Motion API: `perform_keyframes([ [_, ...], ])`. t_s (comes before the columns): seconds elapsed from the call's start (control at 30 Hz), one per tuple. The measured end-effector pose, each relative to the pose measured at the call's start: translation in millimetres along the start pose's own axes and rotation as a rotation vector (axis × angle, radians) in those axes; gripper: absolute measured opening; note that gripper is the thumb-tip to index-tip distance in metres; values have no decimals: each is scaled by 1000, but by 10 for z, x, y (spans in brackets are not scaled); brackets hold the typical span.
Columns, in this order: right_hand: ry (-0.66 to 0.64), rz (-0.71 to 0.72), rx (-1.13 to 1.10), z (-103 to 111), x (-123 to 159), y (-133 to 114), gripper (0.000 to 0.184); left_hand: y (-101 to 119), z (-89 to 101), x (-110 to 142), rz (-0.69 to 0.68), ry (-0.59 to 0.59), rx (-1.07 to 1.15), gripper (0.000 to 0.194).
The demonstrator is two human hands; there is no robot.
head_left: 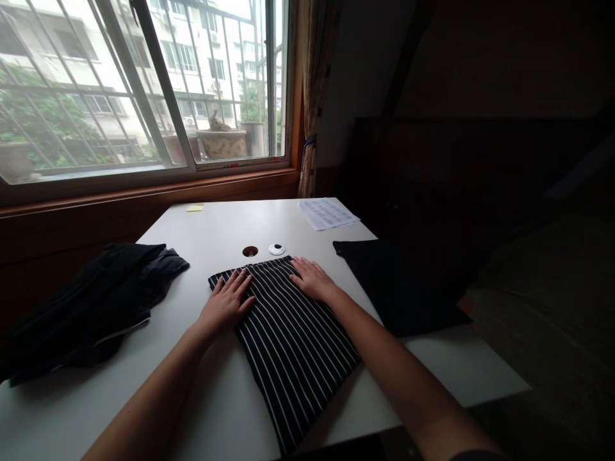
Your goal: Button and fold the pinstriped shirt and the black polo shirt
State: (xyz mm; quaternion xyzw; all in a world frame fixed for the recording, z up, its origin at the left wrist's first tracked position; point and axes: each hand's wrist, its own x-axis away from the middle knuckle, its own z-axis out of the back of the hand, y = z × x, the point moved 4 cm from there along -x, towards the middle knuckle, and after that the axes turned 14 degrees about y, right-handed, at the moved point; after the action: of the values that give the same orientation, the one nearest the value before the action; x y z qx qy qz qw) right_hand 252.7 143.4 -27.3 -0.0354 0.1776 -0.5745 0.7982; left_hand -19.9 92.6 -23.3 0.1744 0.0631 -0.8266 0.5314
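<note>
A black garment with white stripes (293,339) lies flat and folded on the white table (216,397), its near end reaching the front edge. My left hand (225,298) rests on its far left corner, palm down with the fingers spread. On the far right corner lies my right hand (311,279), also flat with fingers stretched out. Neither hand grips the cloth. Which kind of garment it is, I cannot tell from its folded shape.
Crumpled dark clothes (96,301) lie at the table's left. A dark folded cloth (398,288) lies along the right edge. Printed papers (327,213) and a yellow note (195,207) are at the back. Beyond the striped cloth are a round hole (250,251) and a white round cap (277,250).
</note>
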Motion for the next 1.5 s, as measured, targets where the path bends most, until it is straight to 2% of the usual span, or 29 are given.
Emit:
perform_keyframes([
  [0.33, 47, -51, -21, -30, 76, 85, 68, -112, -58, -20, 16, -3, 14, 68],
  [0.7, 72, -48, -40, -38, 72, 87, 65, -224, -34, -44, 57, -39, 47, 65],
  [1.03, 95, -49, -31, -59, 73, 105, 62, -370, -103, -57, 80, 15, 87, 64],
  [1.27, 164, -40, -22, -29, 92, 96, 55, -433, -102, -65, 122, -15, 90, 67],
  [1.5, 198, -34, -22, -4, 93, 90, 53, -453, -115, -61, 114, 6, 91, 67],
])
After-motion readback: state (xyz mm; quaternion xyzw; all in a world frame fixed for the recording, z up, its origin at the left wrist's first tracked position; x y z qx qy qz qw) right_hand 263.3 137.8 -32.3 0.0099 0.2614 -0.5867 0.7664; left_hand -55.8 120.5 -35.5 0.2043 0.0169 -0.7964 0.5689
